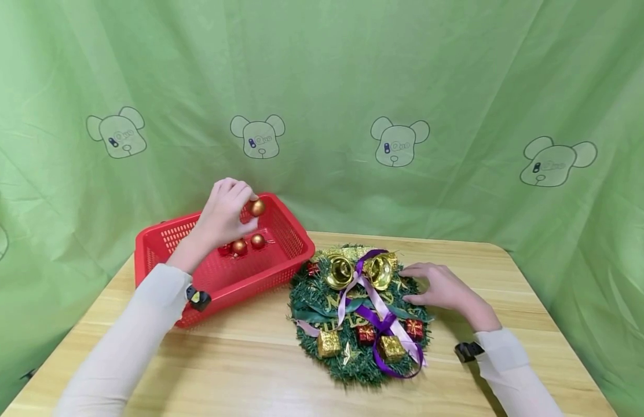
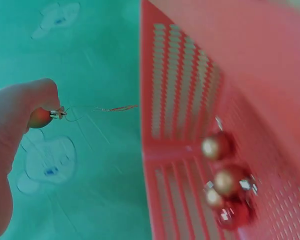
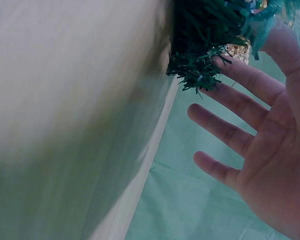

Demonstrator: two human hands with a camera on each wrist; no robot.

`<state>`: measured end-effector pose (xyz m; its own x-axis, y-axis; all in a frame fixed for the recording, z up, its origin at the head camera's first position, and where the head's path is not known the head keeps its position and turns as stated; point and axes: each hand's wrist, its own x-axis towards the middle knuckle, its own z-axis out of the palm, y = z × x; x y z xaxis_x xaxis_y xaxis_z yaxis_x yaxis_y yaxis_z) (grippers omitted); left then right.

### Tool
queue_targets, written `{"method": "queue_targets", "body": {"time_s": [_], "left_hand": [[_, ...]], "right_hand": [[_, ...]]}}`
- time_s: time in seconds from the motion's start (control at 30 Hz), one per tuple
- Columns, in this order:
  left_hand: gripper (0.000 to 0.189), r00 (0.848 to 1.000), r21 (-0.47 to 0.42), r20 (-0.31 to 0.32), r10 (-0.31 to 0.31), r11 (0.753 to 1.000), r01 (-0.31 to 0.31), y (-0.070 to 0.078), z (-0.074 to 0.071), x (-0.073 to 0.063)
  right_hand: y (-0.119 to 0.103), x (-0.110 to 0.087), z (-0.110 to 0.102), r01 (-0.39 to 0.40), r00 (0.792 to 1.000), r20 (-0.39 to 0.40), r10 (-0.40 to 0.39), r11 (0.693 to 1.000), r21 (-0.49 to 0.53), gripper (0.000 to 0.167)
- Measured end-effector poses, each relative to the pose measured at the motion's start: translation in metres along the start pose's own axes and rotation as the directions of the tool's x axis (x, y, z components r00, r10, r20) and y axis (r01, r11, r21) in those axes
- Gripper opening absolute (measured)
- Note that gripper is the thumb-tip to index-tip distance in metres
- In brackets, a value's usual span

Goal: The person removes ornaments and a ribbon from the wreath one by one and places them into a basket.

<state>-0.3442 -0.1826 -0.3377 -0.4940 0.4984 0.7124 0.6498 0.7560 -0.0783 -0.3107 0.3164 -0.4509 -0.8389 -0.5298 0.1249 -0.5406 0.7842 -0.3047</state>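
My left hand (image 1: 227,209) pinches a gold ball ornament (image 1: 257,208) above the red basket (image 1: 238,292). In the left wrist view a thin hanging loop (image 2: 102,109) trails from the metal cap of that ornament (image 2: 40,118). Inside the basket lie more gold balls (image 1: 240,247) and shiny red ornaments (image 2: 233,214). My right hand (image 1: 443,286) is at the right edge of a green Christmas wreath (image 1: 322,310), its fingers spread and extended beside the tinsel in the right wrist view. Gold bells (image 1: 340,272), ribbons (image 1: 376,298) and small gift boxes (image 1: 329,343) decorate the wreath.
Both basket and wreath stand on a wooden table (image 1: 238,370), the basket at the back left with its rim close to the wreath. A green curtain (image 1: 322,69) with bear-head drawings hangs behind the table and at its sides.
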Motion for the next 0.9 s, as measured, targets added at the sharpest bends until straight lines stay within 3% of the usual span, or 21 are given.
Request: {"method": "queue_targets", "body": {"time_s": [0.47,0.67,0.9], "left_hand": [[0.039,0.991,0.06,0.088,-0.097,0.994,0.092,-0.041,-0.012,-0.025],[0.041,0.98,0.072,0.158,-0.12,0.991,0.11,-0.051,-0.012,-0.035],[0.042,0.955,0.108,0.239,-0.173,0.983,0.151,-0.059,-0.01,-0.045]], "right_hand": [[-0.001,0.001,-0.002,0.001,1.0,0.004,-0.001,1.0,0.002,0.06],[-0.002,0.0,-0.002,-0.007,1.0,0.007,0.007,1.0,0.005,0.06],[-0.002,-0.001,-0.002,-0.009,1.0,0.008,0.009,1.0,0.01,0.06]]}}
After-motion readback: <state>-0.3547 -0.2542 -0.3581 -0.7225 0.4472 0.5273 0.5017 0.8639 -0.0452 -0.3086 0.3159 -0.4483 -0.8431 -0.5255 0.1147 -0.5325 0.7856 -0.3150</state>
